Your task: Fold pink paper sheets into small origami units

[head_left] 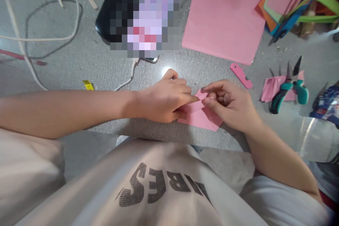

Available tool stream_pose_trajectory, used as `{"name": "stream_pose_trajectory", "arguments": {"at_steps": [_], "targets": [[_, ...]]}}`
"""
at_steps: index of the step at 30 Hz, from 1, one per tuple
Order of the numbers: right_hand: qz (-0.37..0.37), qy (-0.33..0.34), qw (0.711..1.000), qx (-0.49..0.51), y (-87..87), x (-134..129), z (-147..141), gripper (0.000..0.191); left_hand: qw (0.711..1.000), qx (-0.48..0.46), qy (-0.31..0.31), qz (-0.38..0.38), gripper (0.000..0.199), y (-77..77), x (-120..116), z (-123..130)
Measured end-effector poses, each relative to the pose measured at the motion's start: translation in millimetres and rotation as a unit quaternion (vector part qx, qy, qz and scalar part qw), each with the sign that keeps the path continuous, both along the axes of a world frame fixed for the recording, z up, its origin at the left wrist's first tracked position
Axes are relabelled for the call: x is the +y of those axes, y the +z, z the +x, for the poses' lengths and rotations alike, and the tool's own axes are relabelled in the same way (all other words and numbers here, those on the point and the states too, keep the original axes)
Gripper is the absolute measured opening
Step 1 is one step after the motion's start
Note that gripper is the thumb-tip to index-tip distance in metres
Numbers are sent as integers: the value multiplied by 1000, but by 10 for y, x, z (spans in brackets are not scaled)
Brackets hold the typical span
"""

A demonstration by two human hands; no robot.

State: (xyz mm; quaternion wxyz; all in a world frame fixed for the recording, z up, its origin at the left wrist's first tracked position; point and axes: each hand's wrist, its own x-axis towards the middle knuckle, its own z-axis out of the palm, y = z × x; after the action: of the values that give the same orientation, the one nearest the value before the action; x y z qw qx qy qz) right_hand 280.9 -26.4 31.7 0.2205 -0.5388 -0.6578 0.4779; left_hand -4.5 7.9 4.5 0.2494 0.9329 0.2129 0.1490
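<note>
A small piece of pink paper [202, 118] with folds in it lies near the table's front edge, under both hands. My left hand [169, 99] presses on its left side, fingers bent and gripping the folded strip. From the right, my right hand [226, 102] pinches the paper's upper corner between thumb and fingers. The two hands' fingertips nearly meet at the fold. Part of the paper is hidden beneath my left fingers.
Large pink sheets [225, 17] lie beyond the hands. A pink cutter [241, 76], teal-handled pliers [290, 88] and coloured papers [280, 14] are at the right. A black case [106, 21], a phone [150, 17] and a white cable [76, 10] occupy the back left.
</note>
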Motion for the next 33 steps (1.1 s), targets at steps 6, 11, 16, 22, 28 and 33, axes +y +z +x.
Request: {"name": "stream_pose_trajectory", "arguments": {"at_steps": [6, 11, 16, 22, 28, 33], "targets": [[36, 39, 997, -47, 36, 0, 3, 23, 1000, 7, 3, 17, 17, 6, -10, 1], [54, 82, 993, -69, 105, 21, 14, 24, 999, 4, 16, 35, 25, -7, -41, -11], [90, 124, 984, -92, 145, 26, 35, 18, 998, 24, 36, 47, 49, 14, -40, -32], [111, 129, 980, -107, 169, 31, 23, 18, 998, 19, 45, 46, 59, -15, -37, -35], [120, 131, 976, -126, 186, 10, -4, 17, 997, 15, 59, 36, 49, -71, -31, -26], [119, 127, 976, -131, 197, 0, -12, 20, 997, 20, 61, 51, 48, -81, -36, -25]]}}
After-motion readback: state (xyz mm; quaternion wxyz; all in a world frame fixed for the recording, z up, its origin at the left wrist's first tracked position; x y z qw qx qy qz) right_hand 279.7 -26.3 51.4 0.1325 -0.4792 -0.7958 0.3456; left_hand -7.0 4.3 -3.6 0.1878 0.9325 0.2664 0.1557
